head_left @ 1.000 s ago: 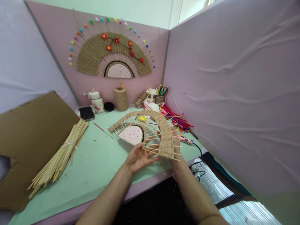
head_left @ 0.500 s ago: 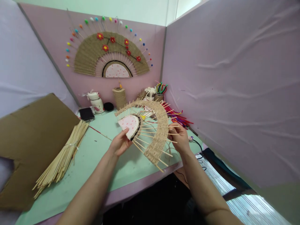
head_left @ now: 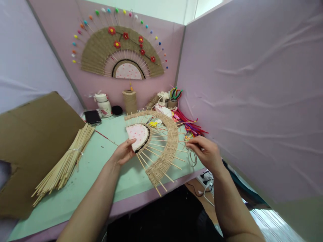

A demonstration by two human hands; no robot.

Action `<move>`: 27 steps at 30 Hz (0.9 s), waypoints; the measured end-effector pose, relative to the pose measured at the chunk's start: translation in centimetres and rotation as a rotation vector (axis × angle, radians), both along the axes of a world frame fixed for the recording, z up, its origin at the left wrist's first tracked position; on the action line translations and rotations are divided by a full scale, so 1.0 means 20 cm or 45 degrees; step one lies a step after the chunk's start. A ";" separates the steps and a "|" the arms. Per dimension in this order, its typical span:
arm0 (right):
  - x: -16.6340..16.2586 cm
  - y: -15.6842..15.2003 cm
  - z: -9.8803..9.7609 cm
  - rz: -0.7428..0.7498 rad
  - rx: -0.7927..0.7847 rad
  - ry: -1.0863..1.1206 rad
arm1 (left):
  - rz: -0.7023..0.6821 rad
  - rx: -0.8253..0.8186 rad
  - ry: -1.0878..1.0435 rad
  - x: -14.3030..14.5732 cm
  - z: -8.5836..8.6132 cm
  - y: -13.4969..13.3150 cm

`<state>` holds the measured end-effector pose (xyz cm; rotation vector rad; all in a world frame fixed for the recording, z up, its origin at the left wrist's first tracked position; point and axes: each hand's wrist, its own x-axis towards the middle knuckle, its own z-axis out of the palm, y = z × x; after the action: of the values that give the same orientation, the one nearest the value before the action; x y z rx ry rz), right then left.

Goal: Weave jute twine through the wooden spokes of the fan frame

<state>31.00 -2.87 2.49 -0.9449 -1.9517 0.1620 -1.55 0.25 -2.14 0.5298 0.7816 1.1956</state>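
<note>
A half-made fan (head_left: 164, 161) of thin sticks and woven twine is held tilted above the table. My left hand (head_left: 123, 152) grips its half-round base, which is white with pink spots and edged in black braid; the thumb lies on top. Beyond the stick tips on the right, my right hand (head_left: 207, 150) is closed in a pinch on a strand of twine (head_left: 193, 158), whose loose loop hangs just under the fingers. The sticks fan out from the base and poke past the woven band.
A finished fan (head_left: 101, 47) with red flowers hangs on the back wall. Below it stand a twine spool (head_left: 130, 102), a white bottle (head_left: 103, 106) and a black case (head_left: 92, 117). Bundled sticks (head_left: 67, 161) and cardboard (head_left: 30, 144) lie left; coloured pipe cleaners (head_left: 194, 127) lie right.
My right hand has moved right, away from the fan's edge, drawing the twine out. The fan has tipped slightly, its lower end shifting left and down. The view has shifted a little.
</note>
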 end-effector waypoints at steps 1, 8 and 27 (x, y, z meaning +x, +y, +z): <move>0.00 0.00 0.00 -0.017 0.012 -0.018 | 0.005 0.003 0.004 0.00 0.00 0.00; 0.01 0.00 -0.01 0.000 0.021 -0.032 | 0.020 -0.013 0.026 -0.01 0.02 0.00; -0.21 0.09 -0.21 -0.143 -0.449 0.738 | -0.050 -0.035 0.019 0.01 0.02 -0.02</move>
<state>26.81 -1.05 -1.81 -1.0837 -1.3526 0.6564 -1.43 -0.11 -1.74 0.5295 0.7955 1.1440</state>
